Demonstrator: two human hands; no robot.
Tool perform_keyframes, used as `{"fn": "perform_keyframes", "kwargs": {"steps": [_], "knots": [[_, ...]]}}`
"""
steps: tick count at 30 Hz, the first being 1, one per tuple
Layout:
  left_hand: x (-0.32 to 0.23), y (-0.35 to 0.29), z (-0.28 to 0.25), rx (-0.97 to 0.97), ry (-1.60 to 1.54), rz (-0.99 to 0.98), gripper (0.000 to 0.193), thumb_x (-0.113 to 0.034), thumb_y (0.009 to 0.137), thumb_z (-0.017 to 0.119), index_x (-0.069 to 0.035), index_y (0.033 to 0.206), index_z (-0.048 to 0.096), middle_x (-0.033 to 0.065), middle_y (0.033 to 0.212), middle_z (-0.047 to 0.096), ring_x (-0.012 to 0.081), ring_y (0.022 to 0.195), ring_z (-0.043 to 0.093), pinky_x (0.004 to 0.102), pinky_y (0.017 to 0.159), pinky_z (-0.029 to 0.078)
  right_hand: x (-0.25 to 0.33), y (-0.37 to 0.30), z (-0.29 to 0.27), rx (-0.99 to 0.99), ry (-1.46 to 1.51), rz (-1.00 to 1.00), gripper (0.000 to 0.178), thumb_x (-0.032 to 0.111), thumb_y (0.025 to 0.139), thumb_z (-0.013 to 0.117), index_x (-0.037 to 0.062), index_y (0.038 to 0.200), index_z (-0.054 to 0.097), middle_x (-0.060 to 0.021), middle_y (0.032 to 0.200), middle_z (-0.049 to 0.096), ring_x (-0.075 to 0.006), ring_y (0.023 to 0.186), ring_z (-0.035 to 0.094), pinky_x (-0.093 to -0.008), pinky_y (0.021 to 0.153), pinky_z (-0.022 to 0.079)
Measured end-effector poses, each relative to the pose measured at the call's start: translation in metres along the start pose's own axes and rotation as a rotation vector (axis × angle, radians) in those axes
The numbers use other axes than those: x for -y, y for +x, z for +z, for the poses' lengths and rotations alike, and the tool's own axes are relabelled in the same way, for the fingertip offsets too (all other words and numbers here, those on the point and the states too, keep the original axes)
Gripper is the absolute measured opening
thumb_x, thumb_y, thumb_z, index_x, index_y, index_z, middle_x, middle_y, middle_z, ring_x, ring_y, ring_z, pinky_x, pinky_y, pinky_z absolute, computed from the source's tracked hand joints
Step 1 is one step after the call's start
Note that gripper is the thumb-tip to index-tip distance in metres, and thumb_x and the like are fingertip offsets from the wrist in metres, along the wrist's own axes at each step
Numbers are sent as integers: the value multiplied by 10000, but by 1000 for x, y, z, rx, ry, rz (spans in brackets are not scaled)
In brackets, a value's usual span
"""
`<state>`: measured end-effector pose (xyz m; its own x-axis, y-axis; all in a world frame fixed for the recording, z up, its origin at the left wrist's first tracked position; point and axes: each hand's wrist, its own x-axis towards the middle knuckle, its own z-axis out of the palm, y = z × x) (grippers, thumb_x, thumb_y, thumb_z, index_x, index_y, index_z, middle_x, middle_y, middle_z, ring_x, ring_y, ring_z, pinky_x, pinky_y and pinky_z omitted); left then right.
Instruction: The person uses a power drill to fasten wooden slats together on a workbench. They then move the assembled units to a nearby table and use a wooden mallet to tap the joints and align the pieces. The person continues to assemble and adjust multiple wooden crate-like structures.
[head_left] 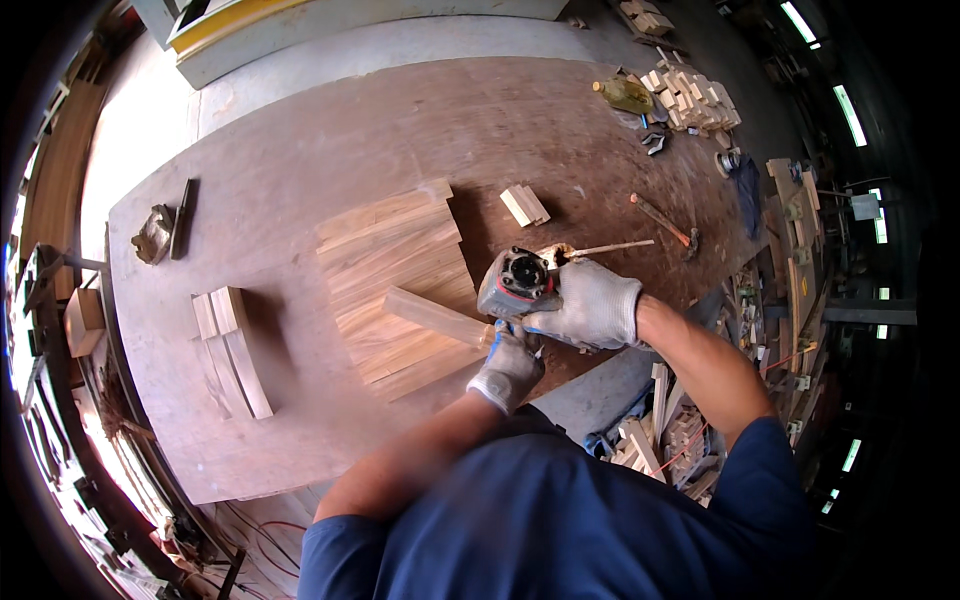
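Observation:
My right hand [595, 307], in a pale work glove, is closed round a power tool [497, 292] with a grey body, a red band and a black bolted cap; it looks like a nail gun. My gloved left hand [510, 366] pinches the near end of a wooden strip [435, 316], just below the tool. The strip lies slantwise over a panel of wooden boards [395, 260] laid side by side, with stepped ends. Where the tool's tip points is hidden. Beyond my right hand, a thin stick [610, 246] rests in something brownish, partly covered.
Everything lies on a large brown worktable [300, 140]. Short blocks [525, 205] and a hammer [665, 222] sit to the right, stacked wood pieces [232, 345] to the left. Farther off are a yellowish bottle [625, 94], a block pile [695, 100] and a dark tool [181, 220].

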<state>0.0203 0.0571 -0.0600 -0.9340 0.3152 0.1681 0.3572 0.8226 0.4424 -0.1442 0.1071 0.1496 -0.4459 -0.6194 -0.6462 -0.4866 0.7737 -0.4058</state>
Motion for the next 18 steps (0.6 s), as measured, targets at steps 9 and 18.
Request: {"fn": "perform_keyframes", "kwargs": {"steps": [9, 18], "knots": [[-1, -2, 7, 51, -77, -37, 265, -116, 933, 581, 5, 1121, 722, 205, 1066, 709, 401, 962, 669, 521, 854, 525, 43, 33, -25, 267, -173, 85, 487, 434, 861, 758, -52, 830, 776, -187, 709, 743, -291, 660, 751, -423, 710, 603], [-4, 4, 1, -135, -119, -86, 606, -139, 898, 598, 78, 1458, 522, 272, 1323, 638, 451, 1231, 596, 564, 1053, 472, 70, 64, -35, 541, -137, 230, 411, 331, 960, 715, -65, 862, 765, -124, 754, 756, -213, 578, 719, -375, 555, 596]]}}
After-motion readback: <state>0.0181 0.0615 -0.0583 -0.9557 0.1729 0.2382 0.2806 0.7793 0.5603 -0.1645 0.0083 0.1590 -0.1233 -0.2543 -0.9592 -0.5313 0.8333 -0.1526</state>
